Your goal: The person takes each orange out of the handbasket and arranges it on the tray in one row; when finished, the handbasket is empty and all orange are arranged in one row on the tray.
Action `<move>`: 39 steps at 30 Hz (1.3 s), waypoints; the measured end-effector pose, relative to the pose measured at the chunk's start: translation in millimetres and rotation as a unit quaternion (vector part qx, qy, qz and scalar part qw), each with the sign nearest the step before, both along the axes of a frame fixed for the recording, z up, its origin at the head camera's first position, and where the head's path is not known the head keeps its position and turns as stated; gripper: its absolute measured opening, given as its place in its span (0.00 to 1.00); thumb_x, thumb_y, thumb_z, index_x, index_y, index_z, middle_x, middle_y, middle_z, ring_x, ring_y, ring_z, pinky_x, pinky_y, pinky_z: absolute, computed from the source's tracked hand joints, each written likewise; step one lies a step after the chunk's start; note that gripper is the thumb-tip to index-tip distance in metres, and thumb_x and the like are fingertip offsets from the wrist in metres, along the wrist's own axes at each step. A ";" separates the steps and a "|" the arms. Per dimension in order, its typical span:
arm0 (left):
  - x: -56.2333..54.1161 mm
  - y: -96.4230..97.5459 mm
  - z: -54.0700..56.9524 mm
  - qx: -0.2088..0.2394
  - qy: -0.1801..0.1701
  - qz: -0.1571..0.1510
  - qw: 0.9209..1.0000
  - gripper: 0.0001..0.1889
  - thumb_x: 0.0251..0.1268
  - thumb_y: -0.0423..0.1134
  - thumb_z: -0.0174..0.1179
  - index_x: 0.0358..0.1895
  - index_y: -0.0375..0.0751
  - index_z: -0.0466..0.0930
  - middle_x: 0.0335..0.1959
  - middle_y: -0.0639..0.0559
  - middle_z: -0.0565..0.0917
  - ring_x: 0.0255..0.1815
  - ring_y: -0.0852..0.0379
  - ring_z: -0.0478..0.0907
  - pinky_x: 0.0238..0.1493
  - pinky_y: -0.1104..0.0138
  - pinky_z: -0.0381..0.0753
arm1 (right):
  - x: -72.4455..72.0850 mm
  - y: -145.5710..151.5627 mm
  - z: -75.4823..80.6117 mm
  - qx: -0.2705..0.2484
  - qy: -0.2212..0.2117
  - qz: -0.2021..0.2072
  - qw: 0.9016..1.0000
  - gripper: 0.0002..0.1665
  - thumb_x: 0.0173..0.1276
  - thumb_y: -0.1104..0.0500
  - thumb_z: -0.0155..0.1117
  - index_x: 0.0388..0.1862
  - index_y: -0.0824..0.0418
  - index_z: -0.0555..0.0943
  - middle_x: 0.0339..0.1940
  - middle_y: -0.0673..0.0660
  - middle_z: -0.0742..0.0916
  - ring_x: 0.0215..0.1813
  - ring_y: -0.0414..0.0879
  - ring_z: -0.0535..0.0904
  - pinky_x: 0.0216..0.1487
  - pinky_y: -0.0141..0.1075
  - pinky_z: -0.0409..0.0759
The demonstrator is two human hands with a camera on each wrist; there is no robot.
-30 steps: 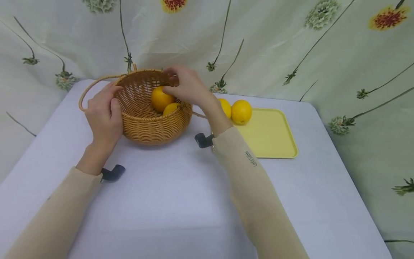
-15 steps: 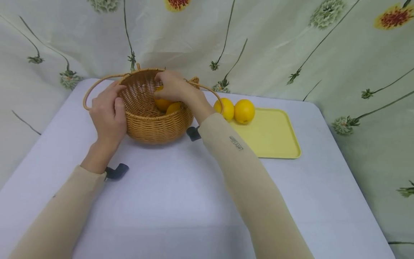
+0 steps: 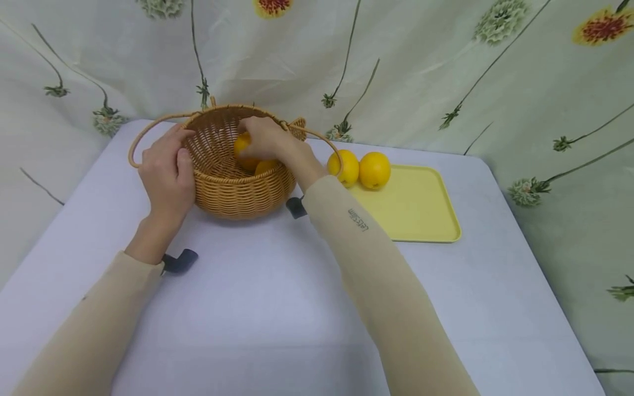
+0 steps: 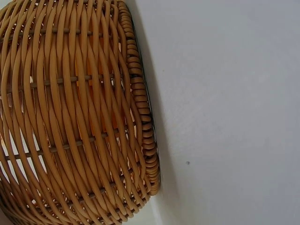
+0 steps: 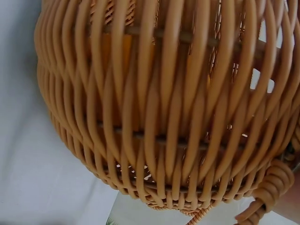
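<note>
Beige knit-like sleeves [image 3: 381,264] come in nearest, each with a dark wrist mount [image 3: 180,261] at its cuff, over a bench [image 3: 247,308] dressed in smooth white cloth. The left hand [image 3: 168,170] grips the near-left rim of the wicker basket [image 3: 238,198], fingers over the edge and thumb against the outside, as it did a second ago. The right hand [image 3: 269,137] has sunk from rim height into the basket, and its bent fingers and thumb now hold a smooth, round orange [image 3: 241,144]. The right handle [image 3: 324,138], mostly hidden by the arm earlier, now arcs out above the wrist. A second fruit [image 3: 266,166] sits just beside, partly covered. Honey-brown strands weave a rounded bowl; both wrist views show orange colour through its gaps. To the right, a flat yellow tray [image 3: 421,209] with rounded corners bears two glossy fruits [image 3: 375,170] side by side, unmoved. Behind hangs a creased pale curtain [image 3: 277,60] printed with flowers.
</note>
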State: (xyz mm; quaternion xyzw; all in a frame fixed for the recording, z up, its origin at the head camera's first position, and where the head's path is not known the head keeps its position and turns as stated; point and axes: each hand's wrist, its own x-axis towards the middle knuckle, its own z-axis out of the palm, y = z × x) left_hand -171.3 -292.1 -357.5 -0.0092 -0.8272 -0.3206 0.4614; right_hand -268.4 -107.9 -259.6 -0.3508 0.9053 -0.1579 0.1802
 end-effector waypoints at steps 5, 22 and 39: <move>-1.0 -0.7 0.4 0.005 0.005 0.001 1.000 0.27 0.72 0.45 0.40 0.54 0.34 0.88 0.60 0.43 0.88 0.68 0.47 0.82 0.49 0.38 0.71 | 0.4 -0.4 -1.9 -0.003 0.022 0.023 0.999 0.35 0.77 0.55 0.64 0.80 0.56 0.69 0.79 0.53 0.74 0.77 0.45 0.70 0.72 0.32 0.70; 0.3 -0.4 0.8 -0.005 -0.004 -0.003 1.000 0.28 0.73 0.44 0.39 0.56 0.34 0.87 0.61 0.42 0.88 0.70 0.47 0.81 0.47 0.43 0.69 | 2.7 -3.7 -2.4 0.000 -0.019 0.050 0.999 0.33 0.75 0.62 0.66 0.78 0.49 0.73 0.76 0.48 0.77 0.75 0.43 0.71 0.73 0.31 0.70; 0.1 -2.2 -0.2 -0.008 0.002 -0.001 1.000 0.28 0.73 0.45 0.39 0.55 0.33 0.87 0.60 0.42 0.88 0.69 0.46 0.81 0.49 0.39 0.72 | 9.0 -15.9 -3.0 0.084 -0.039 0.083 0.992 0.37 0.75 0.51 0.68 0.81 0.45 0.70 0.80 0.46 0.74 0.78 0.41 0.68 0.77 0.33 0.66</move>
